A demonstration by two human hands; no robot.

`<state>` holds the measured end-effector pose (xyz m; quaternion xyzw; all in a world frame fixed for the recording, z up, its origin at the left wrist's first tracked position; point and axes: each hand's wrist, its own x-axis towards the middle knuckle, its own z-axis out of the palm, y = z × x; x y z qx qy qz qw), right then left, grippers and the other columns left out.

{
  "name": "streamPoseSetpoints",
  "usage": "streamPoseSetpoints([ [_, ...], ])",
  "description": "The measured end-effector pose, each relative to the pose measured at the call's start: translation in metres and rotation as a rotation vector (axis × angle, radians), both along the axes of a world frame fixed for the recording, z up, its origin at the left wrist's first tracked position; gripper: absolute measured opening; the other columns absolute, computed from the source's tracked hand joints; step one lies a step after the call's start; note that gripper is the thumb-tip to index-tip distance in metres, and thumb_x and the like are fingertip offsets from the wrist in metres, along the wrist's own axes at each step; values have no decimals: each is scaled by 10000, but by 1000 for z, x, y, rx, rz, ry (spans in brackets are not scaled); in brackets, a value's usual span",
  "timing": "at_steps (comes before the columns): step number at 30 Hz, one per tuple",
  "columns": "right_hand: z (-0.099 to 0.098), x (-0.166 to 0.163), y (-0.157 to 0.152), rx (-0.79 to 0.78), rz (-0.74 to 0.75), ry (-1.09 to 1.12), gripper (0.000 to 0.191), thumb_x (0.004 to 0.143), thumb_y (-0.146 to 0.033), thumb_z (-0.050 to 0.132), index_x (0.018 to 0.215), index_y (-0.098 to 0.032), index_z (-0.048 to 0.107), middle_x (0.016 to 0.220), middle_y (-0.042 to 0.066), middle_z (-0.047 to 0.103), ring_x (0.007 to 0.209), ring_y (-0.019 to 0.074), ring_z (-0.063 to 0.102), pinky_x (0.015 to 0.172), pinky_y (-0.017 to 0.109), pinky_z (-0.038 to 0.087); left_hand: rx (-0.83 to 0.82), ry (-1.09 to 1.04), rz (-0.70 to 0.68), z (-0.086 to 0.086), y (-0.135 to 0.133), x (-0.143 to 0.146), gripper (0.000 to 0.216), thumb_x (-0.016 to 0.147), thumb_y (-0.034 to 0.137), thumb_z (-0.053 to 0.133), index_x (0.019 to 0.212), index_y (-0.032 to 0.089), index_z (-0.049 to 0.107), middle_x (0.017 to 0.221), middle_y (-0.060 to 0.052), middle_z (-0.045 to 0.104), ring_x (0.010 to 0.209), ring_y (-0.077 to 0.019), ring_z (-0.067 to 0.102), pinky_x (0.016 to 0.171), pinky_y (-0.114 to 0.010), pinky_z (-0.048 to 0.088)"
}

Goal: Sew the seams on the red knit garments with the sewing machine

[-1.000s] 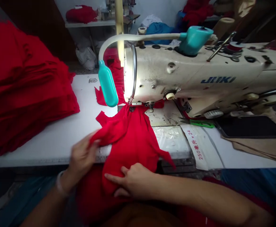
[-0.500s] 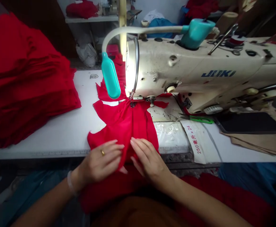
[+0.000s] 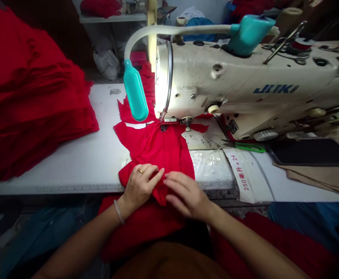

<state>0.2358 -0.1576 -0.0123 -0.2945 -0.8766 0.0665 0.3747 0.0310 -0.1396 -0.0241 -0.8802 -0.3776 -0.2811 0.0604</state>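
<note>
moved inward since the earlier frame, the left hand (image 3: 140,186) lies just beside the right hand (image 3: 188,195). left fingers curl over the red cloth (image 3: 173,149); right fingers are loosely bent and slightly parted; whether either pinches it cannot be told. cloth runs from the sewing machine (image 3: 230,79) over the front edge of the white table (image 3: 99,162), whose surface separates it from the pile (image 3: 38,100).

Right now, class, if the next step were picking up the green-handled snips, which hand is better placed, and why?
Probably the right hand: it is nearer the green-handled snips, which lie to its right. The left hand is farther off, touching the red cloth.
</note>
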Motion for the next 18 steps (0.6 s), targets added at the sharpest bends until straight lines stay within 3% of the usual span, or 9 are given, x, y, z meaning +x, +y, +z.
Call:
streamPoseSetpoints([
  [3,-11,17,16,67,-108,-181,252,942,-205,552,1147,-93,646,1110,158,683,1017,234,620,845,381,535,-117,-110,-106,11,-2,-9,316,986,109,445,1253,117,613,894,-62,638,811,-145,619,711,-240,499],
  [6,-19,26,15,142,-83,-295,246,928,-180,559,1134,-104,671,1127,145,698,1063,254,612,875,423,520,-168,-6,-144,18,-7,-14,351,965,99,422,1262,114,609,780,-31,586,655,-127,564,575,-220,454],
  [9,-22,26,9,158,-52,-278,233,926,-133,550,1116,-110,683,1142,133,703,1144,240,605,933,414,516,-122,94,-141,17,-12,-11,355,926,56,405,1179,116,646,725,-22,566,590,-134,528,519,-231,415],
  [18,-25,29,8,119,-22,-226,254,917,-117,557,1145,-101,668,1143,146,705,1148,236,629,937,407,538,-91,110,-148,8,-14,1,308,934,64,428,1136,129,652,698,-9,548,580,-132,522,505,-234,390],
])
